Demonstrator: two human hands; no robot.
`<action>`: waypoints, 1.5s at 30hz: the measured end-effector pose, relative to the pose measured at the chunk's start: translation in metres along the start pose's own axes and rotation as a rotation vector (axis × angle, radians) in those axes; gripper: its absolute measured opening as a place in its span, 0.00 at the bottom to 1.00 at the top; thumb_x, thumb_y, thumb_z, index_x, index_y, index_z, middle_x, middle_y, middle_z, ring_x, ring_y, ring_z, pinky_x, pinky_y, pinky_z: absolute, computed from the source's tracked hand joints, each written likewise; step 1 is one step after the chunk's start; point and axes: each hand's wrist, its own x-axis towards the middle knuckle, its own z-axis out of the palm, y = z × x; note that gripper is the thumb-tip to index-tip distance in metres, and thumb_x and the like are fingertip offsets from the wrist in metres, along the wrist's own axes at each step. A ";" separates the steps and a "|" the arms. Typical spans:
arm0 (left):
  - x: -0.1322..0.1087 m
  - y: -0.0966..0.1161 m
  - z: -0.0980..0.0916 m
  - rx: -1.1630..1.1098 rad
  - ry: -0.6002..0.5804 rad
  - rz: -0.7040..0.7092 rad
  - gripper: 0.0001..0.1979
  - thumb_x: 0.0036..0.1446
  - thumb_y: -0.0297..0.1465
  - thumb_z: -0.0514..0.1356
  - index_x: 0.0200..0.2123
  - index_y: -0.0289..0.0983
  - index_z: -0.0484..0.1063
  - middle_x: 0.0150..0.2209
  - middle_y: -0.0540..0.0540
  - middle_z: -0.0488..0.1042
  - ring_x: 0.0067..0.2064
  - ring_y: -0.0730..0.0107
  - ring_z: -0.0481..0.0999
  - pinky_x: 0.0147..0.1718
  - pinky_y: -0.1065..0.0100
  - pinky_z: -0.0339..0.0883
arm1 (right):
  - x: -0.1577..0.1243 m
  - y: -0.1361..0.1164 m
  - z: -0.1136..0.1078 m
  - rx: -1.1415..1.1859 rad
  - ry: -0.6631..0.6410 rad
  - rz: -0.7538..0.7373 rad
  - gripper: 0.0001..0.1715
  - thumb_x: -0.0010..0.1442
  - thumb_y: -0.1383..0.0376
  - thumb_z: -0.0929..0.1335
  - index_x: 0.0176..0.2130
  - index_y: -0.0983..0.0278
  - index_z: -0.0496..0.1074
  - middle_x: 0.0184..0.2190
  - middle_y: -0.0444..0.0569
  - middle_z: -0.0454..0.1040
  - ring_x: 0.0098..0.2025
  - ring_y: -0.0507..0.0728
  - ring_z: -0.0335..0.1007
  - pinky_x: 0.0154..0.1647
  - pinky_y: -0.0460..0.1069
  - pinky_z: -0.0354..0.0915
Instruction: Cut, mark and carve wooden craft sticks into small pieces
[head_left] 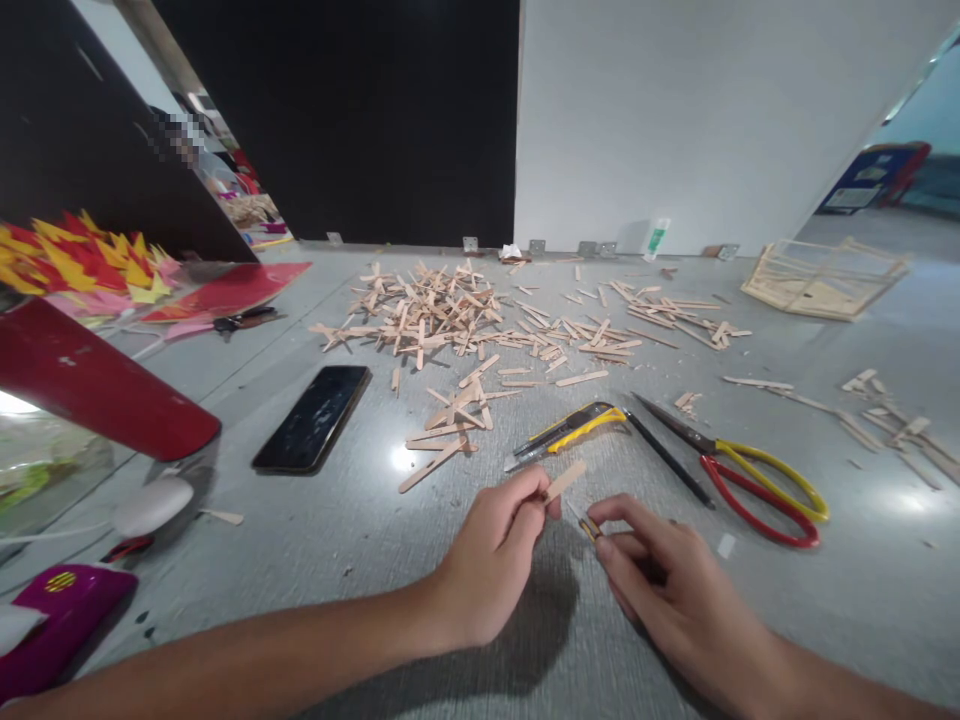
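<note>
Pinched in my left hand is a flat wooden craft stick, its free end pointing up and to the right. My right hand grips a small yellowish tube between thumb and fingertips. A thin pale tip on the tube points toward the stick, and I cannot tell whether they touch. Just beyond my hands lie a yellow utility knife and a black pencil-like rod. Scissors with one red and one yellow handle rest to the right.
Loose craft sticks form a pile toward the back, with cut pieces at right. A small stick frame stands back right. Left are a phone, a red cylinder, a white mouse-like object and a purple object.
</note>
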 end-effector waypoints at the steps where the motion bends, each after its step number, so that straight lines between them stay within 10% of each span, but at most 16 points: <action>1: 0.000 0.000 0.000 0.001 0.000 0.004 0.11 0.70 0.26 0.47 0.33 0.40 0.63 0.24 0.57 0.53 0.26 0.71 0.53 0.28 0.67 0.48 | 0.000 0.000 0.000 0.001 0.002 -0.002 0.13 0.77 0.55 0.59 0.48 0.60 0.64 0.19 0.32 0.55 0.21 0.51 0.47 0.21 0.47 0.47; 45: 0.000 0.004 -0.001 0.042 0.002 0.021 0.09 0.66 0.25 0.48 0.33 0.39 0.64 0.25 0.56 0.55 0.28 0.72 0.55 0.29 0.67 0.50 | 0.001 0.001 0.000 -0.039 -0.004 -0.026 0.12 0.77 0.57 0.59 0.49 0.61 0.66 0.20 0.32 0.56 0.22 0.51 0.47 0.22 0.48 0.46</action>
